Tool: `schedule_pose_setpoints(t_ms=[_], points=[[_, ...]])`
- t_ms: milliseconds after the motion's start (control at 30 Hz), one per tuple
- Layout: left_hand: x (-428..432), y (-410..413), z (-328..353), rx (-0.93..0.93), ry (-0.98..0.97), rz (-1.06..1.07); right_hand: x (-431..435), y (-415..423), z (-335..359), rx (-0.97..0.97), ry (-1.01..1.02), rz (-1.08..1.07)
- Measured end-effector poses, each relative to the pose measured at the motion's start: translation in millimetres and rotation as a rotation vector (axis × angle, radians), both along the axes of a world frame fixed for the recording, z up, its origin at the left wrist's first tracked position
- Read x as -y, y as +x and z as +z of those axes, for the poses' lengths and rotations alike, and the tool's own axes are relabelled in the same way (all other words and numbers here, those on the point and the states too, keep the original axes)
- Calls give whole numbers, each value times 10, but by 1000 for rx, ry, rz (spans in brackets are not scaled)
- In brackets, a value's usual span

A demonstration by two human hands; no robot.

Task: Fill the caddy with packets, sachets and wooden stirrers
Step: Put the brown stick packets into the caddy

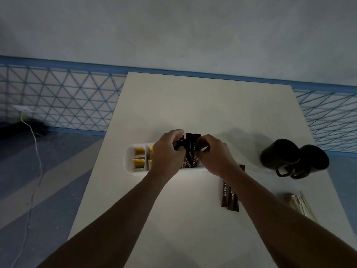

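Both hands meet over the white caddy on the worktop: the left hand and the right hand each have their fingers closed around a bunch of dark brown stick sachets, which stand upright with their lower ends inside a middle compartment. Yellow packets already sit in the compartments at the caddy's left end. Two more sachets lie flat on the worktop just beside the right forearm, and the wooden stirrers rest near the right edge, by two black mugs.

To do this step well, the person would likely square the bunch, tap the ends level, and lower it straight down so no stick catches on a divider. Releasing one hand at a time should keep the sticks from fanning out.
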State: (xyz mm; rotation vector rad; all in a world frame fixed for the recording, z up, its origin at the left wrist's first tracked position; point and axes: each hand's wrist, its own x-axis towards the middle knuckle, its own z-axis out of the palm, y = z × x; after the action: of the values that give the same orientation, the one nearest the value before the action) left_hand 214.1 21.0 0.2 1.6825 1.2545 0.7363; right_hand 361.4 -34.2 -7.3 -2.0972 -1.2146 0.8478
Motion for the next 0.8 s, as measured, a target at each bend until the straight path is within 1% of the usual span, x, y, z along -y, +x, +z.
schedule_pose_setpoints(t_ms=[100,233,300,400,600,700,800], points=[[-40,-109,66,-66,17,5,10,10,-18,-14,13,-45],[-72,-221,93,-153,-95,-61,-1,-12,-63,-31,37,-77],[-60,-213,73,-210,-119,-93,-11,-22,-88,-38,44,-100],[-48,-140,12,-270,-76,-69,-48,-40,-125,-40,56,-122],[-58,43,26,-280,-6,-63,-105,-1,-122,27,49,-62],[-100,120,14,-290,10,-51,-118,22,-106,-6,65,-35],[-172,183,-17,-367,7,-80,-134,43,-109,-58,91,-48]])
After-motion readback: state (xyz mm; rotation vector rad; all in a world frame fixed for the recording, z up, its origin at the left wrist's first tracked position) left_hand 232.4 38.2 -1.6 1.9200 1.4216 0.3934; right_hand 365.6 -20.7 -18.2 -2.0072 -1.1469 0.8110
